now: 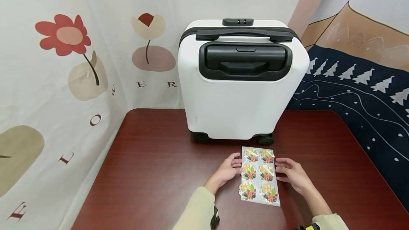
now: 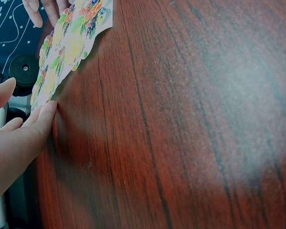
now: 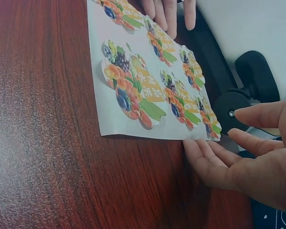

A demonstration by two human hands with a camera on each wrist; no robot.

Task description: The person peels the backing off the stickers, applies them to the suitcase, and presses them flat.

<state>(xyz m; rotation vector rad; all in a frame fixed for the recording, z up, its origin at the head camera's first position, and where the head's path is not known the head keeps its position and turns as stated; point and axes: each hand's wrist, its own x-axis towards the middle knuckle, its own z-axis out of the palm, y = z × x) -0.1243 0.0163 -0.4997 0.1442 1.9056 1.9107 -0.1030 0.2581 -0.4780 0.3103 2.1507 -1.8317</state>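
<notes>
A white sheet of fruit-print stickers (image 1: pixel 259 186) lies on the table in front of a white suitcase (image 1: pixel 230 105). Its several stickers stand in two columns, and one on the left side juts past the sheet's edge. My left hand (image 1: pixel 226 169) is at the sheet's left edge, fingertips touching or nearly touching it. On the opposite side my right hand (image 1: pixel 294 175) has its fingers spread loosely by the right edge. In the right wrist view, fingertips (image 3: pixel 193 145) meet the border of the sheet. Neither hand grips anything.
The suitcase stands upright on black wheels (image 1: pixel 201 138) at the back of the dark red wooden table (image 1: pixel 153 173). A pale cloth with printed flowers (image 1: pixel 68 35) hangs behind and to the left. On the right hangs a navy cloth with white trees (image 1: pixel 364 77).
</notes>
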